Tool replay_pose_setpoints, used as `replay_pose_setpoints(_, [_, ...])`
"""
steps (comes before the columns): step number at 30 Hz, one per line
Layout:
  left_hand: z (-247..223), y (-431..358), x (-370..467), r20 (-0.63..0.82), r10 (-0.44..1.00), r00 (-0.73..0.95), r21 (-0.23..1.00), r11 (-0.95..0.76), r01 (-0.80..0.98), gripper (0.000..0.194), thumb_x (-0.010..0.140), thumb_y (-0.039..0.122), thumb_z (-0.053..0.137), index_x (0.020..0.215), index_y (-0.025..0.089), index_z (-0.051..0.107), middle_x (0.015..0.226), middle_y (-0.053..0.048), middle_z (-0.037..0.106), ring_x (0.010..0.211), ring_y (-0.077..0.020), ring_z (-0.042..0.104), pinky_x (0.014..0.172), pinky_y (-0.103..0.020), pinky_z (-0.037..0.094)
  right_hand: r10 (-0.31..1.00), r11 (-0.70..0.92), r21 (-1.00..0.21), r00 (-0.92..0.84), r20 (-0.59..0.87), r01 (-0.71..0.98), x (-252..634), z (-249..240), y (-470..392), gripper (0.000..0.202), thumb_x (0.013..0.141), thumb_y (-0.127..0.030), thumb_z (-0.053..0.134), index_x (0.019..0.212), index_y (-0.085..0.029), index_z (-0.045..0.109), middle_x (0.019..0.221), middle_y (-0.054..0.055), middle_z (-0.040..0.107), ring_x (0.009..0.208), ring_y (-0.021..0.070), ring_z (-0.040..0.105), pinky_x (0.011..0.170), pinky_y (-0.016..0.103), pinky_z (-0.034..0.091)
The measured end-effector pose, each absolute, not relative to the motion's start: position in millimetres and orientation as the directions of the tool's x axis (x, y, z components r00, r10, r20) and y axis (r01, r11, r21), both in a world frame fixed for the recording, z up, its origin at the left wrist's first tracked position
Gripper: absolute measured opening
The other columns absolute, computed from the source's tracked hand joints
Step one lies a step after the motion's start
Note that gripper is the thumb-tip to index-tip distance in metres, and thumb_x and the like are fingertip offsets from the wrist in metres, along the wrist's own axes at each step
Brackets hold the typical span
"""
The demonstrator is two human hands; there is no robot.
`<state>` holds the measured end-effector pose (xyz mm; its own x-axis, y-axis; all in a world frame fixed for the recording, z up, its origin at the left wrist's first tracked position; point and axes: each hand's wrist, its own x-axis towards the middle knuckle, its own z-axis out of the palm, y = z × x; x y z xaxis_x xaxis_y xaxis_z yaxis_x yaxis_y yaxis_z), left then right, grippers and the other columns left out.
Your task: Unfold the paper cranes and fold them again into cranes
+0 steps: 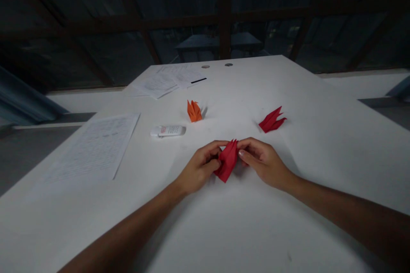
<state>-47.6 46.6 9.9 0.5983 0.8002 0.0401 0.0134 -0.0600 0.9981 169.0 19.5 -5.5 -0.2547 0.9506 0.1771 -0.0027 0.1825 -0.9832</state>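
Between my two hands is a red folded-paper crane [228, 161], its narrow points upward and its wide part tilted down toward me. My left hand [201, 166] pinches its left side between thumb and fingers. The fingers of my right hand [262, 160] are closed at its upper right edge, near the points. Beyond my right hand, a second red paper crane [272, 121] rests on the white table [320, 136]. An orange paper crane [194, 111] stands farther back, left of the middle.
A white correction-tape-like case [168, 131] lies left of the orange crane. Written sheets [92, 149] cover part of the table's left side, with more papers [160, 81] behind. A black pen-like strip [198, 80] and two round table inserts [228, 65] are near the far edge, before dark windows.
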Motion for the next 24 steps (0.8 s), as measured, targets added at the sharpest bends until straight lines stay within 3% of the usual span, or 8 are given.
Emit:
replay_pose_setpoints(5, [10.8, 49.9, -48.6, 0.028, 0.827, 0.562, 0.999, -0.046, 0.017, 0.049, 0.08, 0.014, 0.055, 0.128, 0.014, 0.063, 0.075, 0.0, 0.058, 0.061, -0.0107, 0.046, 0.056, -0.024, 0.032, 0.941, 0.221, -0.975, -0.267, 0.208, 0.02, 170.9, -6.6, 22.2, 0.016, 0.094, -0.029, 0.064, 0.109, -0.023, 0.066, 0.094, 0.002, 0.067, 0.081, 0.0165, 0.059, 0.073, 0.031, 0.047])
replay_pose_setpoints(16, [14.0, 52.1, -49.1, 0.011, 0.827, 0.562, 0.999, -0.027, 0.02, 0.049, 0.078, 0.015, 0.055, 0.127, 0.014, 0.063, 0.078, 0.0, 0.062, 0.062, -0.0111, 0.048, 0.057, -0.025, 0.033, 0.941, 0.269, -0.962, -0.225, 0.253, 0.042, 171.0, -2.9, 23.1, 0.014, 0.098, -0.036, 0.06, 0.099, -0.023, 0.064, 0.093, 0.001, 0.059, 0.075, 0.0148, 0.053, 0.067, 0.029, 0.045])
replay_pose_setpoints(24, [14.2, 53.1, -51.7, 0.002, 0.812, 0.583, 0.999, -0.029, 0.036, 0.049, 0.079, 0.016, 0.055, 0.128, 0.014, 0.063, 0.082, -0.002, 0.065, 0.064, -0.0118, 0.05, 0.059, -0.025, 0.034, 0.95, 0.117, -0.988, -0.28, 0.14, -0.097, 172.5, -3.6, 24.0, 0.023, 0.094, -0.045, 0.065, 0.101, -0.023, 0.062, 0.084, 0.0, 0.061, 0.07, 0.0146, 0.057, 0.066, 0.03, 0.048])
